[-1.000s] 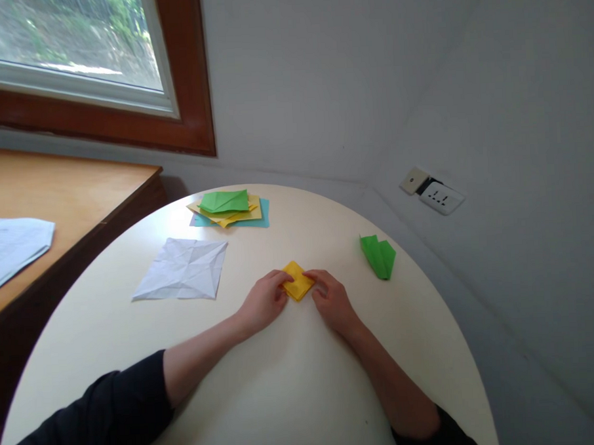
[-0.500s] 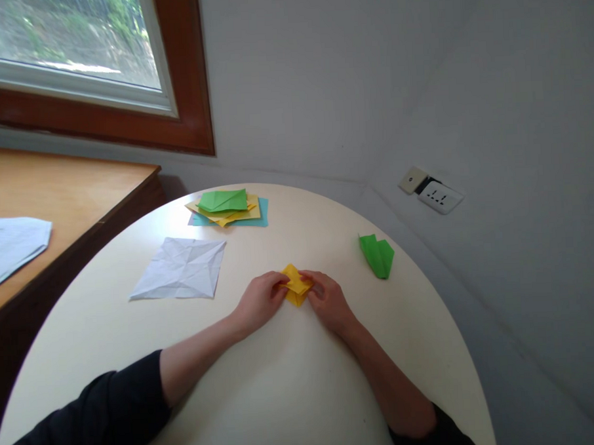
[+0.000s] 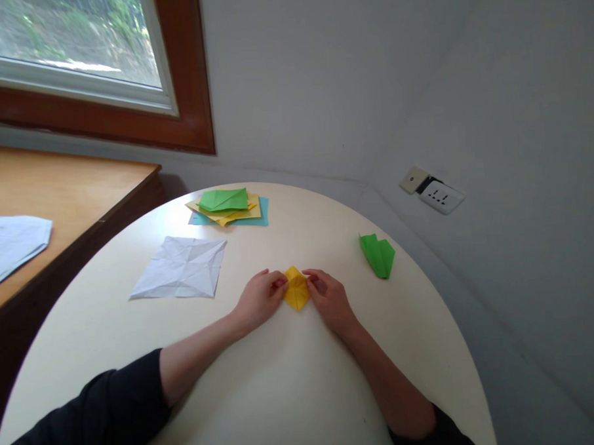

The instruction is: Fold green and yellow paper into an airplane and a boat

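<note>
A small folded yellow paper [image 3: 296, 288] sits near the middle of the round cream table [image 3: 285, 393]. My left hand [image 3: 258, 300] pinches its left edge with the fingertips. My right hand [image 3: 328, 298] pinches its right edge. The paper looks narrow and pointed at the bottom, pressed between both hands just above the tabletop. Both forearms stretch across the table toward it.
A creased white sheet [image 3: 181, 268] lies flat to the left. A stack of green, yellow and blue papers [image 3: 227, 206] rests at the far edge. A folded green piece [image 3: 378, 255] is at the right. A wooden desk [image 3: 54, 200] with white papers [image 3: 7, 242] adjoins on the left.
The yellow paper has gone from a flat wide diamond to a narrower folded shape, its sides pushed inward. Both hands have drawn slightly closer together.
</note>
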`<state>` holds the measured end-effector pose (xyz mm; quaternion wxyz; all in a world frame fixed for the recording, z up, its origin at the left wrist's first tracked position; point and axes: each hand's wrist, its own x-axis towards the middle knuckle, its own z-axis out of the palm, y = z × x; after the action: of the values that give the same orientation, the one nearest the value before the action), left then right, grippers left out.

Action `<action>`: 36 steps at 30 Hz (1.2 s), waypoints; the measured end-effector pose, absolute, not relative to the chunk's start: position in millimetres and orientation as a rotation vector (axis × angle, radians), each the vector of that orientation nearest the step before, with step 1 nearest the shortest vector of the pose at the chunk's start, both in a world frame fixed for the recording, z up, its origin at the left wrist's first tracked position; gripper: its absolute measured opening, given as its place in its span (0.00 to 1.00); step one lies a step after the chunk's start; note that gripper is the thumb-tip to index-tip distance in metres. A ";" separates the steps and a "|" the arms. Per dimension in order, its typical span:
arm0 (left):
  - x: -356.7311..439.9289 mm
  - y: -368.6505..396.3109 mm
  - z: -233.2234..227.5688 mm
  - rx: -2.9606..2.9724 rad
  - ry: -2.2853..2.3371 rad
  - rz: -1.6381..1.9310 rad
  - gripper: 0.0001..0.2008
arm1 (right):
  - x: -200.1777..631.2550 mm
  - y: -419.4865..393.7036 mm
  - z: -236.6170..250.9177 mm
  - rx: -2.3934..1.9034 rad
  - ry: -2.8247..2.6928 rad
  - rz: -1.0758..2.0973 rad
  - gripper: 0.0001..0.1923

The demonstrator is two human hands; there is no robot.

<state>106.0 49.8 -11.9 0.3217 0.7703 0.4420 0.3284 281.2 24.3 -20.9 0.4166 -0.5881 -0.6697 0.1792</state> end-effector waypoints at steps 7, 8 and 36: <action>106.8 50.7 -16.6 2.028 1.200 0.849 0.07 | 281.7 24.5 -20.9 -1.508 -1.698 0.403 0.12; 107.0 50.6 -17.0 2.027 1.217 0.845 0.07 | 282.0 24.5 -20.7 -1.515 -1.702 0.395 0.12; 105.8 45.9 -9.6 2.214 1.353 0.664 0.15 | 277.5 23.7 -17.7 -1.641 -1.772 0.325 0.12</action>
<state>105.8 45.9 -9.6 0.2296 0.8046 0.4916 0.2413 277.5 23.7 -17.7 0.3451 -0.6318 -0.6826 0.1252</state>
